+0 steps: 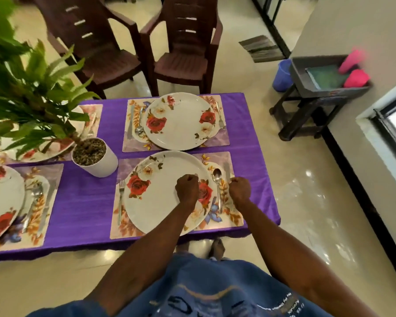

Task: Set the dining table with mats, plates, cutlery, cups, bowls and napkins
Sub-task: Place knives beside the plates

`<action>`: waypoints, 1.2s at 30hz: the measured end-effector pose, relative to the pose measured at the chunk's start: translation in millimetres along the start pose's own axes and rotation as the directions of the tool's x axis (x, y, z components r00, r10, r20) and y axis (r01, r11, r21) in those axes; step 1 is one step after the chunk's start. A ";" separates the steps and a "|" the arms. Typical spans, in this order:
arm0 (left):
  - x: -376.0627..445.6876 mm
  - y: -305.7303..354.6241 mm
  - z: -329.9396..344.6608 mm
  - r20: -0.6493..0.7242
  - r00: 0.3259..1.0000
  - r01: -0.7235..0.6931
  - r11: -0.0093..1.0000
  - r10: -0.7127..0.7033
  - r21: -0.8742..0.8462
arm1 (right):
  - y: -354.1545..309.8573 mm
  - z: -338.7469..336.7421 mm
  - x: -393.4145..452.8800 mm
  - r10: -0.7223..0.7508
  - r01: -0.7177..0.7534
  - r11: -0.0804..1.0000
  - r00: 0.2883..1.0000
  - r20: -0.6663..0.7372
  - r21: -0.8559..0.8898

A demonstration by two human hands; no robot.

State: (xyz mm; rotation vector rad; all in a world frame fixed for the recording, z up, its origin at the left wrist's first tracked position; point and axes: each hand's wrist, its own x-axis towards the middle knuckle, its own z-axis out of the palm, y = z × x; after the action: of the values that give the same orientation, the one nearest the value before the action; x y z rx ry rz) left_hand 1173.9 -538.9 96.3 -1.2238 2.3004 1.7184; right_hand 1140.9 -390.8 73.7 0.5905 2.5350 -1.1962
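Both hands hover over the near-right place setting, fingers curled in. My left hand (187, 187) sits above the right part of the plate (165, 193), by the red rose print; I cannot tell from here whether it pinches something small or holds nothing. My right hand (240, 189) sits just off the plate's right side, over the mat (234, 217), fingers curled near where the knife (226, 169) lies; whether they grip its handle is hidden by the knuckles.

What matters for my coming move is the spoon (217, 188). It lies between my two hands, bowl pointing away from me and handle running back toward the table's near edge, long axis roughly parallel to the plate's right rim and just beside it. The right hand seems a touch nearer to it than the left. The fork (121, 200) lies on the far side of the plate, along its left rim, well apart from both hands and lined up the same way.

I judge the cutlery at this setting is nearly squared. Cups, bowls and napkins are not on the purple tablecloth (85, 195) yet. Pink things sit in a tray (311, 88) on a stool (304, 115) off to my right, too blurred to name.
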 end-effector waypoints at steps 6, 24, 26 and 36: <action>-12.6 -2.4 15.8 -0.018 1.000 -0.006 1.000 0.006 0.019 | 12.1 -8.0 6.8 -0.039 0.045 0.994 0.998 0.054 -0.101; -11.1 -25.1 13.5 -0.028 0.997 -0.067 0.982 0.073 0.178 | 31.5 -1.1 -2.3 -0.166 0.166 0.984 0.986 0.001 -0.072; -11.5 -26.4 12.9 -0.025 0.997 -0.073 0.981 0.079 0.181 | 31.5 -3.7 -6.8 -0.244 0.248 0.962 0.969 0.045 -0.110; -10.0 -28.6 17.2 -0.004 0.995 -0.098 0.971 0.101 0.216 | 40.2 -2.6 -5.6 -0.350 0.367 0.883 0.930 0.111 -0.294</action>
State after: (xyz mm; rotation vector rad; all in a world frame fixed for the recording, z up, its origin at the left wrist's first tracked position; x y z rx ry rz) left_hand 1190.5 -521.6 71.0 -1.1028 2.5168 1.4404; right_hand 1164.6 -367.0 50.8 0.0092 2.7831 -0.8652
